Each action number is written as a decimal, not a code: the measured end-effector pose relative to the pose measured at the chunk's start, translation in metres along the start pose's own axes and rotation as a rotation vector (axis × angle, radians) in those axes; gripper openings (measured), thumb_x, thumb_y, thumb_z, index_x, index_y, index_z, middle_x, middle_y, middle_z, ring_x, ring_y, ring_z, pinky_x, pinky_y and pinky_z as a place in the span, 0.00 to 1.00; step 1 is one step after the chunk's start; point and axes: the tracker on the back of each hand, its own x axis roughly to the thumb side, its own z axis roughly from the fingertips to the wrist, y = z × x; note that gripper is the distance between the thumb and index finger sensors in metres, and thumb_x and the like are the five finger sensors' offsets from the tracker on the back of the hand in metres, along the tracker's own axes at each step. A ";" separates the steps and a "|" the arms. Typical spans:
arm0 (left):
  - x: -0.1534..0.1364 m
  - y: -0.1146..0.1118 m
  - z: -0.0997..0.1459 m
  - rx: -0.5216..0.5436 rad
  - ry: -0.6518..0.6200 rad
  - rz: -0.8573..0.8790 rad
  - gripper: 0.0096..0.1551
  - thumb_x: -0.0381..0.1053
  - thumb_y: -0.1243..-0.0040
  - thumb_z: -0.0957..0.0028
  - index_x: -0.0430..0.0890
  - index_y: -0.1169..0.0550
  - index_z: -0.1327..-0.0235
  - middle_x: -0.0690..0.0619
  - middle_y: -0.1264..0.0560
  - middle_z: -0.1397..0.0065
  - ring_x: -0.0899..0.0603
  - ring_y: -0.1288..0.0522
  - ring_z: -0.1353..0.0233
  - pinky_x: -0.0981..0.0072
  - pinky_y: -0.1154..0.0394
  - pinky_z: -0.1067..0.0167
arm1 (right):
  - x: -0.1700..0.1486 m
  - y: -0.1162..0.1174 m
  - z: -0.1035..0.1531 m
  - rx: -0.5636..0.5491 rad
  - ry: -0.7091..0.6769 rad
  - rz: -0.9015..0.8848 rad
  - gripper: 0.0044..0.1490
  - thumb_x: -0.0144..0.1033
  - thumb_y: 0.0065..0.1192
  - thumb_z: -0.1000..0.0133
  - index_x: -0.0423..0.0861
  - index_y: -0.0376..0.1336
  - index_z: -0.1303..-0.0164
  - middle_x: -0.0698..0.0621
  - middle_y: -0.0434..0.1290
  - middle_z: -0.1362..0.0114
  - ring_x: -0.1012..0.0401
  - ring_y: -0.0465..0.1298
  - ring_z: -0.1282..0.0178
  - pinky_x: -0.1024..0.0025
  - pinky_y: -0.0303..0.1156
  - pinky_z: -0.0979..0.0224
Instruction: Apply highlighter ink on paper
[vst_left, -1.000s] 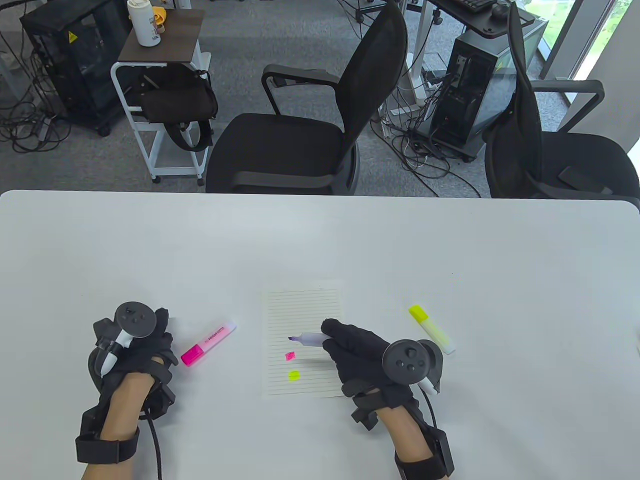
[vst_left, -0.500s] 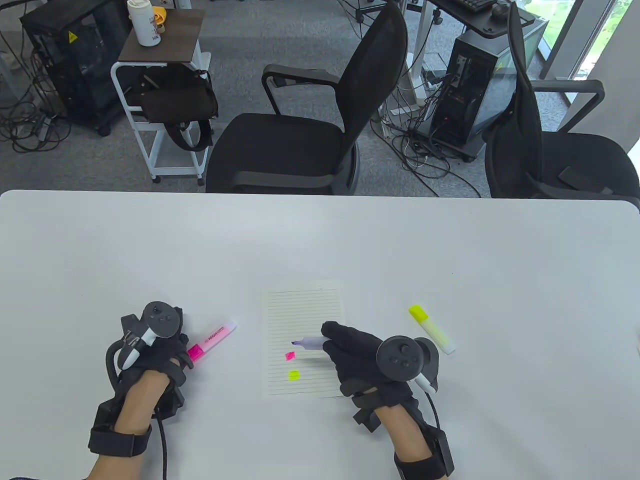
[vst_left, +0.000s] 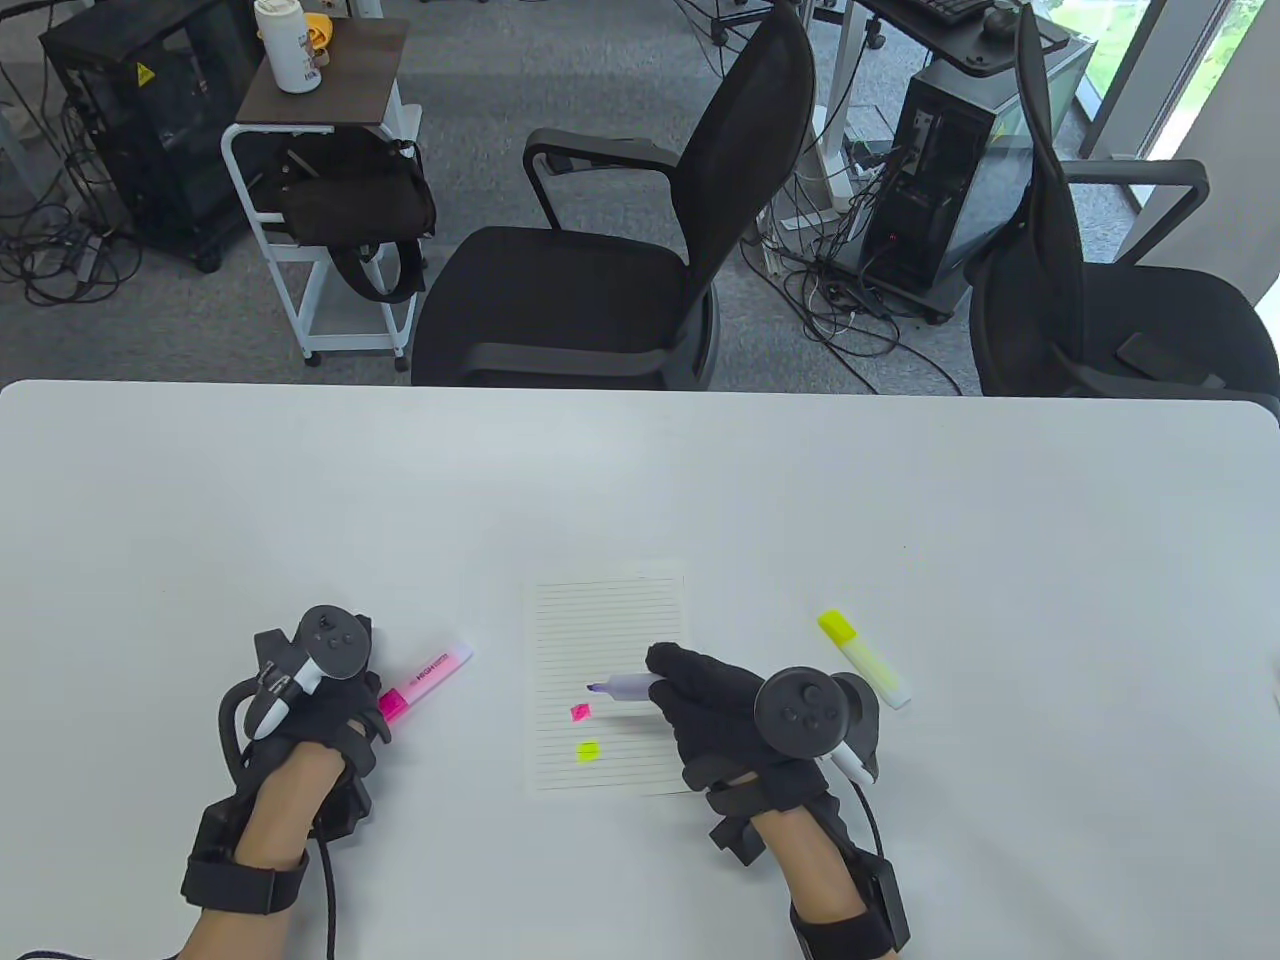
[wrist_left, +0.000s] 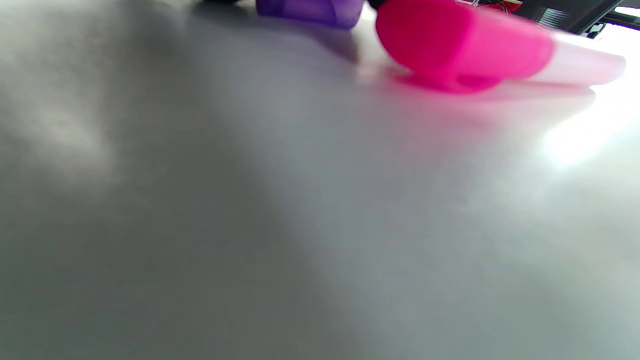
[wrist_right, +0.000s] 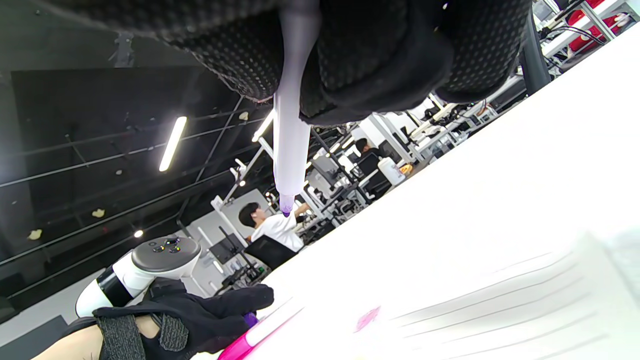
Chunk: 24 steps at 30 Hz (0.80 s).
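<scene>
Three highlighters: right hand (vst_left: 735, 715) pinches an uncapped purple highlighter (vst_left: 622, 686) over the lined paper (vst_left: 607, 640) at lower centre; pink highlighter (vst_left: 425, 682) touches the left hand (vst_left: 310, 715), whose grip is unclear; yellow highlighter (vst_left: 863, 658) lies lower right. Two ink marks.

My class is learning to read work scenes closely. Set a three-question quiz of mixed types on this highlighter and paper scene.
1. True or false: the purple highlighter in the right hand is uncapped.
2. Which colours are already marked on the paper? A) pink and yellow B) blue and green C) orange only
3. Fill in: the yellow highlighter lies on the table to the ____ of the paper.

Key: 1 true. 2 A: pink mark, yellow mark. 3 right.
</scene>
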 end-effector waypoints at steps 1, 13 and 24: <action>0.000 0.000 0.001 0.004 -0.004 0.005 0.40 0.56 0.53 0.48 0.58 0.52 0.22 0.42 0.59 0.20 0.35 0.48 0.25 0.34 0.48 0.28 | 0.000 0.000 0.000 -0.001 0.001 0.001 0.26 0.39 0.65 0.34 0.46 0.64 0.27 0.41 0.78 0.44 0.50 0.79 0.59 0.42 0.71 0.32; 0.043 0.018 0.051 0.259 -0.209 -0.045 0.43 0.60 0.52 0.47 0.56 0.53 0.22 0.43 0.61 0.20 0.34 0.52 0.22 0.33 0.51 0.28 | -0.007 -0.010 0.001 0.002 0.081 0.013 0.25 0.39 0.65 0.35 0.46 0.65 0.28 0.41 0.79 0.46 0.50 0.79 0.61 0.43 0.72 0.33; 0.112 -0.015 0.097 0.261 -0.543 -0.160 0.41 0.64 0.48 0.49 0.55 0.42 0.21 0.46 0.55 0.17 0.33 0.53 0.20 0.28 0.56 0.28 | -0.018 -0.008 -0.001 0.101 0.168 0.029 0.25 0.39 0.64 0.35 0.45 0.65 0.28 0.41 0.79 0.46 0.51 0.79 0.63 0.43 0.73 0.35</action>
